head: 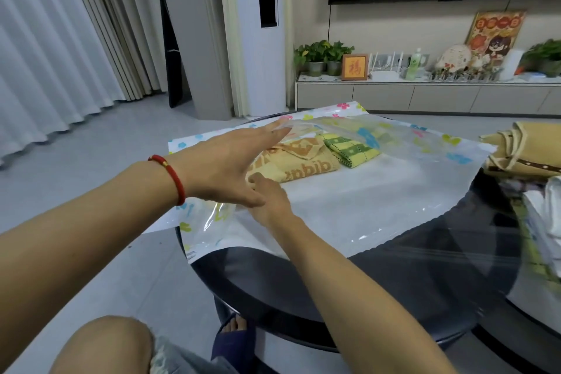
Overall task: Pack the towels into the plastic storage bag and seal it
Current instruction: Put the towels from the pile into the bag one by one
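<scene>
A clear plastic storage bag (379, 191) with a coloured flower print lies flat on the round dark glass table (409, 282). Inside it lie a folded orange-yellow towel (303, 167) with lettering and, touching its right side, a green-and-yellow checked towel (352, 150). My left hand (224, 161), a red bracelet on its wrist, reaches over the bag's left side with straight fingers, and the bag's upper film lies raised over the fingertips. My right hand (270, 200) is under that film, its fingers touching the near edge of the orange towel and partly hidden by my left hand.
More folded cloth (522, 149), tan with a brown dotted strip, is piled at the table's right edge above pale fabric (546, 215). Behind the table stand a low TV cabinet (425, 94) with plants and ornaments, and a tall air conditioner (258, 33). My knee (106, 343) is at the bottom left.
</scene>
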{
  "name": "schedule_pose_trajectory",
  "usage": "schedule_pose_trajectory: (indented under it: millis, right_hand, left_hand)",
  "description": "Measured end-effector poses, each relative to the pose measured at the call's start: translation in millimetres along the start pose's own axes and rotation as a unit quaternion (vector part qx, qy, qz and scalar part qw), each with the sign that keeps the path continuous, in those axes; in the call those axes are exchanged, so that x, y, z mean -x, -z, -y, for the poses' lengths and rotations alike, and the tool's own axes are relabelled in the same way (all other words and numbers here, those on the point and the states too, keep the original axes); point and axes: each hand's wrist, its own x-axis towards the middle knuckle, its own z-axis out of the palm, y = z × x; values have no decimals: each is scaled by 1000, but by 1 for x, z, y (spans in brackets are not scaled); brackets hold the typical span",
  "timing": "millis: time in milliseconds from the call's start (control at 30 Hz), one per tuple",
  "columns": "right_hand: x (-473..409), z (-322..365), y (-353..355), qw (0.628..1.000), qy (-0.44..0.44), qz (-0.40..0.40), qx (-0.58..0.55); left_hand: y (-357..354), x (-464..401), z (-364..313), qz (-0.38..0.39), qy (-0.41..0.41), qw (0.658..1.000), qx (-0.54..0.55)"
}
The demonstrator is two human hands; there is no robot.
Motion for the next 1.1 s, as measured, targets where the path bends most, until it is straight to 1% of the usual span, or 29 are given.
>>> schedule_pose_trajectory:
  millis: [33, 67, 133, 167, 200, 300, 367, 467, 533, 600, 667, 700, 800, 867, 933, 1000, 1100]
  right_hand:
    - [4, 0, 2, 998, -5, -13, 60]
    - [3, -6, -2, 996, -3, 5, 84]
    - [8, -3, 0, 995, 8, 83, 49]
    - [7, -2, 1, 993, 16, 111, 37]
    - [5, -2, 3, 992, 19, 121, 20]
    - [12, -16, 17, 997, 47, 59, -29]
    - [31, -38, 33, 997, 55, 51, 15]
    - [70, -91, 69, 991, 44, 41, 123]
    - [102, -128, 102, 987, 9, 14, 162]
    - [135, -163, 139, 982, -37, -24, 183]
    - [167, -195, 177, 974, -89, -86, 190]
    - [182, -211, 196, 967, -116, -135, 185]
    - [221, -256, 247, 923, -207, -293, 139]
    - [240, -285, 276, 881, -274, -367, 117]
    - [252, -312, 301, 848, -338, -385, 137]
    - [258, -333, 318, 822, -406, -362, 172]
    - [256, -354, 333, 806, -478, -323, 130]
  left_hand:
    - [0, 0, -1, 2, -1, 1000, 2]
    - [0, 0, -1, 4, -2, 1000, 3]
    - [1, 0, -2, 8, -1, 1000, 2]
    - [1, 0, -3, 9, 1, 1000, 2]
    - [1, 0, -4, 9, 3, 1000, 4]
    - [-3, -1, -6, 1, 12, 1000, 8]
    - [-8, -4, -11, -13, 18, 1000, 1]
    - [-18, -16, -24, -47, 30, 997, -46]
    - [-25, -28, -36, -68, 35, 994, -78]
    - [-34, -45, -50, -55, 31, 992, -108]
    - [-45, -63, -65, -34, 24, 990, -134]
    - [-51, -72, -73, -30, 16, 989, -145]
    - [-71, -100, -98, -12, -15, 980, -196]
    - [-83, -117, -111, 6, -28, 973, -229]
    - [-94, -133, -124, 21, -34, 968, -247]
    - [-103, -145, -133, 37, -39, 962, -268]
    - [-109, -157, -135, 37, -37, 953, -299]
